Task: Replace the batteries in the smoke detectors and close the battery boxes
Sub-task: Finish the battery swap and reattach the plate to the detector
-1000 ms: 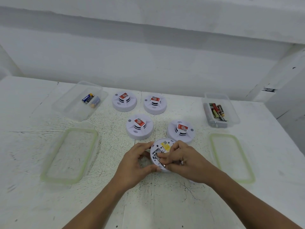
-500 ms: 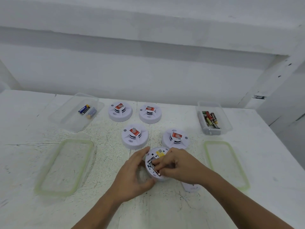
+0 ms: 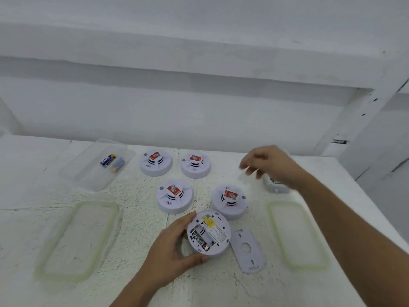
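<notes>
The upturned smoke detector sits tilted on the bench, clasped by our left grip, one battery left in its bay, while our right grip has swung off to the clear box beyond it, too blurred to tell what it pinches, likely discarding an old cell.

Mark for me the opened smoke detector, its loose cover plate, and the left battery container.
opened smoke detector (image 3: pixel 219 234): head view, white back beside the battery bay.
cover plate (image 3: pixel 247 237): head view, flat part above its round hole.
left battery container (image 3: pixel 86 176): head view, bare floor near the batteries.
</notes>
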The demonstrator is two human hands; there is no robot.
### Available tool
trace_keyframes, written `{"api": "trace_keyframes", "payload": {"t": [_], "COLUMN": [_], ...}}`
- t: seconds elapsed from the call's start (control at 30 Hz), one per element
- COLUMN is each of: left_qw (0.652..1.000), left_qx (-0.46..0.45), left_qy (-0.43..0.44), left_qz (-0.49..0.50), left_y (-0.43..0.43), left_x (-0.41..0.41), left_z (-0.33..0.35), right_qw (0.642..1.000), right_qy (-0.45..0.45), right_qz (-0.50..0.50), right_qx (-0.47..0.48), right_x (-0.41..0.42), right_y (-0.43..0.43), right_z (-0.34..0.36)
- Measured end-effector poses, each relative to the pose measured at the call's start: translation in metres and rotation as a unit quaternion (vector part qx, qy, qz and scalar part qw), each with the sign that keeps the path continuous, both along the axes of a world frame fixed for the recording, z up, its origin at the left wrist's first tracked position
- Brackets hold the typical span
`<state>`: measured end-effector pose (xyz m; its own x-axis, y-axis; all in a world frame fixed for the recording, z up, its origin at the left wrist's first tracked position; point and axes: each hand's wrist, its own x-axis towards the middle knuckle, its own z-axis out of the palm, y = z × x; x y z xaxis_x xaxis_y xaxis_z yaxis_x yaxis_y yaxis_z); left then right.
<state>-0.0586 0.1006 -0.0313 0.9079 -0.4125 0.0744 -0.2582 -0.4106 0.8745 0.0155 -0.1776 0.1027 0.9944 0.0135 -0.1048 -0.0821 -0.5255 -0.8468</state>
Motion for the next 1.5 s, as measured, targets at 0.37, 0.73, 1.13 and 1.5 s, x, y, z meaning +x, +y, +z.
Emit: {"api": "trace_keyframes", "payload": {"t": [0.37, 0.73, 1.13, 1.5], "left_qw": [1.000, 1.000, 1.000, 1.000], "left_qx": [-0.009, 0.003, -0.003, -0.018], "left_qy": [0.015, 0.009, 0.004, 0.000], "left_qz": [0.003, 0.005, 0.001, -0.001], "left_y": [0.000, 0.000, 0.001, 0.001], "left_x": [0.001, 0.001, 0.002, 0.000], "left_z": [0.000, 0.001, -0.003, -0.007], "right_qw": [0.892, 0.876, 0.983, 0.996], "right_qy": [0.120, 0.094, -0.094, -0.027], "right_qz": [-0.147, -0.134, -0.156, 0.053], "right_qx": [-0.409, -0.454, 0.025, -0.061], "right_x": [0.056, 0.058, -0.014, -0.084], "right_y": [-0.065, -0.074, 0.004, 0.094], "right_z": [-0.054, -0.072, -0.017, -0.064]}}
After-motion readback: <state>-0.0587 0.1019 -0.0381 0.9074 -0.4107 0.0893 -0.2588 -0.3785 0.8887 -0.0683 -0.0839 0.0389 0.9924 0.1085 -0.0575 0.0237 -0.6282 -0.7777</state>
